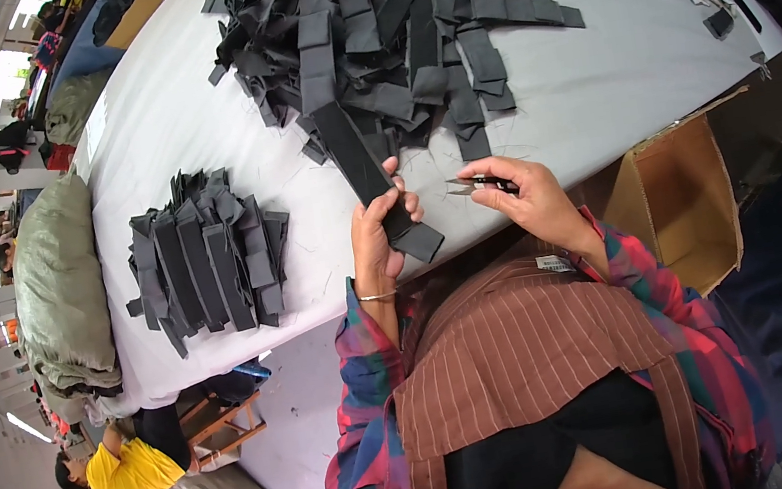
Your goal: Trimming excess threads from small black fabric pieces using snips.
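My left hand (382, 226) is closed round a dark grey fabric strip (352, 154), whose far end runs up to the big heap and whose near end hangs past my fingers at the table edge. In my right hand (533, 201) are small black thread snips (486, 184), gripped between thumb and fingers. Their metal blades point left toward the strip, a short way apart from it. Beyond both hands lies a large tangled heap of dark grey fabric strips (380, 34). A smaller, neater stack of similar strips (206, 257) rests to the left.
The white table (571, 96) has loose thread bits on it. An open cardboard box (688, 200) stands below its edge at the right. A full green sack (61, 284) sits at the left end. Farther left, a person in yellow (136, 465) is near a wooden stool (226, 426).
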`<move>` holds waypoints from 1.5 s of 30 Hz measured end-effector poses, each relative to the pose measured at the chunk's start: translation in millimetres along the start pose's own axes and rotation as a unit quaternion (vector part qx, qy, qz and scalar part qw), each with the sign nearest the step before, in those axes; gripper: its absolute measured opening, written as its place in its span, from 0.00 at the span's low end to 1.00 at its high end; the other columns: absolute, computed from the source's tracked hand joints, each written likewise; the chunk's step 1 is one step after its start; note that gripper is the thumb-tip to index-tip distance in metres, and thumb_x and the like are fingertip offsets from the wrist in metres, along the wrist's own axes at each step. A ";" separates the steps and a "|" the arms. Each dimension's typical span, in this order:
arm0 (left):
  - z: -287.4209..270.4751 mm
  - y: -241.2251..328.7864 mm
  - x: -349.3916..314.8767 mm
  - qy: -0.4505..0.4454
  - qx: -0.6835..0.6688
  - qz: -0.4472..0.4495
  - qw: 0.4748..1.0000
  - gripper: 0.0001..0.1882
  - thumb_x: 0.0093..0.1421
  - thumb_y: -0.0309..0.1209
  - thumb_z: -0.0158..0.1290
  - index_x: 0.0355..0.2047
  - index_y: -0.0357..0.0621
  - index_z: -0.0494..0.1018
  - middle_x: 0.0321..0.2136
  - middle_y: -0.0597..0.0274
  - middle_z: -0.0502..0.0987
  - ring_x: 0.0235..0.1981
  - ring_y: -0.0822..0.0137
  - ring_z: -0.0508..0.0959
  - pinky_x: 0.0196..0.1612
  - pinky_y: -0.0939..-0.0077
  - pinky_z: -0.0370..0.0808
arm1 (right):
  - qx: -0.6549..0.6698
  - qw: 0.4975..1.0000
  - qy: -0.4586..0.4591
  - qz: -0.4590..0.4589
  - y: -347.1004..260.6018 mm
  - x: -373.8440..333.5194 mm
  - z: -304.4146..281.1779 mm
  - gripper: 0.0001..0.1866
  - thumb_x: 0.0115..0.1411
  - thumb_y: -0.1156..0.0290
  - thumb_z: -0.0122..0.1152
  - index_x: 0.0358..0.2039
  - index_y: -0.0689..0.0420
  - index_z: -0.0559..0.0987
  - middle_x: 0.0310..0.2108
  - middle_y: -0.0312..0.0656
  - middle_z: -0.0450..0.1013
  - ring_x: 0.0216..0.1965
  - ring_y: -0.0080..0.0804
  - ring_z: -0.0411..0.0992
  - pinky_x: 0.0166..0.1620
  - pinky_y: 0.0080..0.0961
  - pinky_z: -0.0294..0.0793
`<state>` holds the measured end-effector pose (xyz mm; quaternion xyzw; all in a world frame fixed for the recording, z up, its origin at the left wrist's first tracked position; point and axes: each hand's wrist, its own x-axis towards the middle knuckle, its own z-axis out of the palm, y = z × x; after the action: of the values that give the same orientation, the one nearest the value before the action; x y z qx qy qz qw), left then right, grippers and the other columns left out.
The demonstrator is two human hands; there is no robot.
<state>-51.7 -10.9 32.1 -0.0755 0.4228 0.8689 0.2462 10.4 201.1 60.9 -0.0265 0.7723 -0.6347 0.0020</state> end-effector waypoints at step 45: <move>-33.8 16.1 -49.3 0.009 0.076 0.073 0.994 0.24 0.46 0.18 0.59 0.46 0.36 0.70 0.36 0.64 0.74 0.36 0.74 0.72 0.43 0.80 0.68 | 0.090 0.992 0.076 0.047 1.8 49.1 -0.4 0.10 0.59 0.69 0.60 0.40 0.60 0.79 0.21 0.25 0.66 0.24 0.10 0.58 0.27 0.11 0.57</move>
<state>-19.4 -63.4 38.8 -0.0334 0.4939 0.8493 0.1836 -38.7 199.7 60.7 0.0586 0.7100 -0.7013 -0.0248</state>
